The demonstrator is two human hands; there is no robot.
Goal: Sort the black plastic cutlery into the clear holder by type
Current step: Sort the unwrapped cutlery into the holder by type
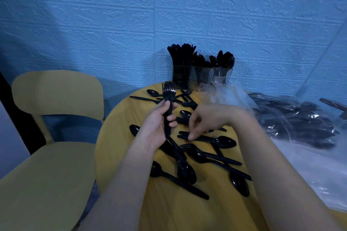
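**Black cutlery, partly sorted: stock on the round counter**

Clear holder (201,78): one, three compartments, at the far edge of the yellow counter (120,144) against the blue wall (112,24). Left compartment packed full, type unclear; middle holds forks; right holds spoons.

Left hand (159,124): grip closed around a small bunch of forks (168,99), held upright with the tines up. At least two; the exact count cannot be told.

Right hand (204,124): fingers curled downward, fingertips touching the handle of one loose piece (189,137) lying on the counter; whether it is pinched cannot be told.

Loose cutlery (187,161): scattered and overlapping on the counter. Roughly eight spoons visible, at least two forks, and one knife-like piece at the far left.

Clear plastic bags (293,124): a heap at the right, holding more black cutlery.

Yellow chair (52,137): one, left of the counter.
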